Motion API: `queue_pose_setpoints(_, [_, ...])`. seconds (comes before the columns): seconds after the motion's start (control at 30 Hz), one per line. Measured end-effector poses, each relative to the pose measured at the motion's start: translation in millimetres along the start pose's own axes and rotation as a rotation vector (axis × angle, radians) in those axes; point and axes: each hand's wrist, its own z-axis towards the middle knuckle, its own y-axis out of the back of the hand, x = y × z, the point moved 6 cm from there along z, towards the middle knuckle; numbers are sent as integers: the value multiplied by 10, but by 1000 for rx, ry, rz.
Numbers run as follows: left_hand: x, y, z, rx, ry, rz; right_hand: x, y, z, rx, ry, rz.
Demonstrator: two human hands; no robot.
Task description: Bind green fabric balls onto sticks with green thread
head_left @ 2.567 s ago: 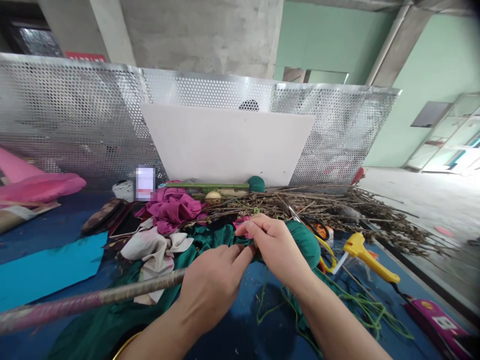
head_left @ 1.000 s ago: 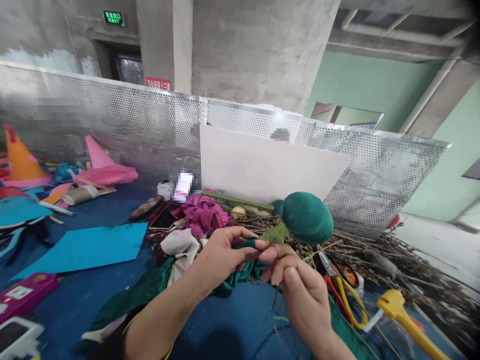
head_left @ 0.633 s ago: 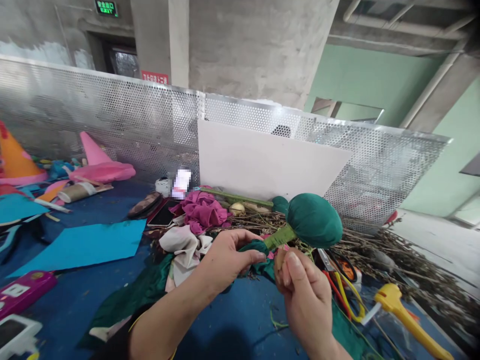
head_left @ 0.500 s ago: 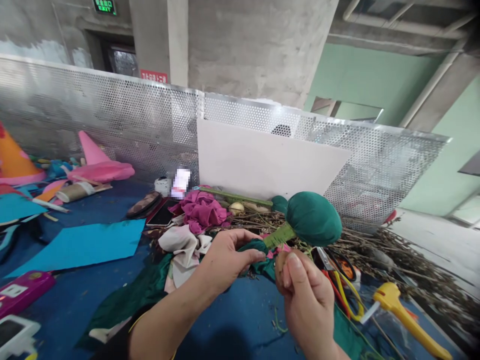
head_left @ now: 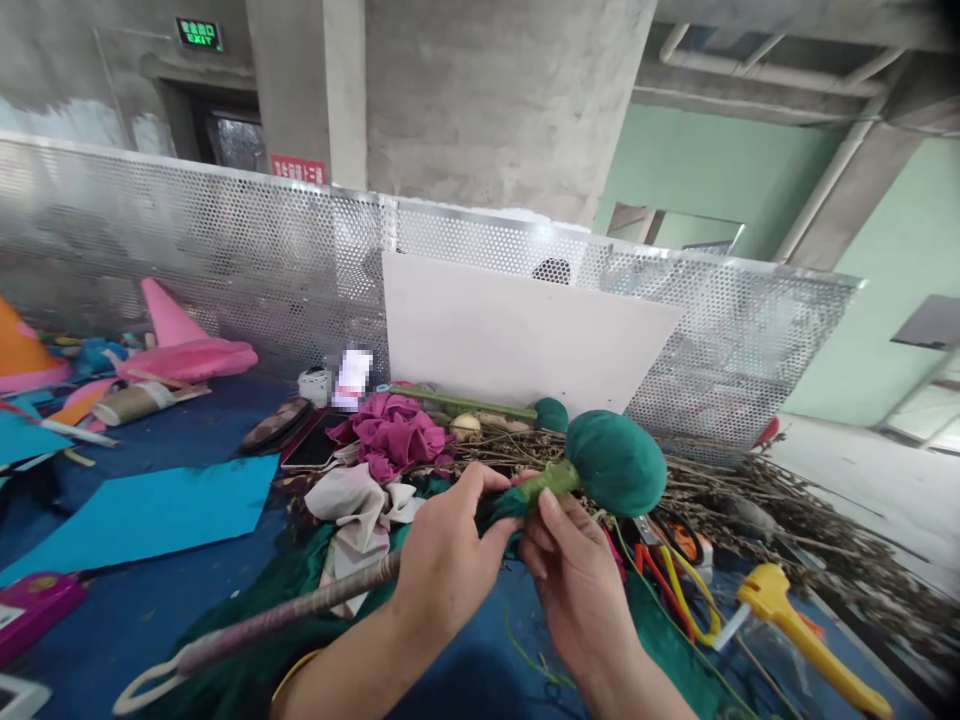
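A stuffed dark green cloth ball [head_left: 616, 462] on a stick is in my hands, its neck wrapped in light green tape [head_left: 551, 482]. My left hand [head_left: 454, 540] is closed around the green cloth below the neck. Out from under that hand, toward the lower left, runs a wrapped stick [head_left: 300, 608] with a pale loop [head_left: 146, 688] at its end; its join with the ball is hidden. My right hand [head_left: 574, 555] pinches the taped neck, thumb on top. Dark green fabric [head_left: 247, 590] lies on the table under the stick.
Right of my hands lie yellow-and-red-handled scissors [head_left: 697, 600], a yellow glue gun [head_left: 810, 630] and dry stems [head_left: 757, 500]. Magenta cloth [head_left: 394, 435], pale cloth [head_left: 349, 500] and phones stand or lie behind. A blue sheet [head_left: 150, 510] is at left; a white board [head_left: 517, 330] leans behind.
My right hand has gone from a fist below the neck to a pinch on the taped neck. The wrapped stick with its loop now shows at lower left. The view has shifted slightly.
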Motion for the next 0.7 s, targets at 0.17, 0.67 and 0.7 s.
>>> queue_pose_setpoints(0.17, [-25,-10,12,50,-11,-22,42,53,47,10,110,-95])
queue_pose_setpoints(0.67, [-111,24,23,199,-94,-2,-2,71,46,26,90,-87])
queue_pose_setpoints(0.7, [-97,-10,24,280,-60,-8,-16,77,43,24,78,-90])
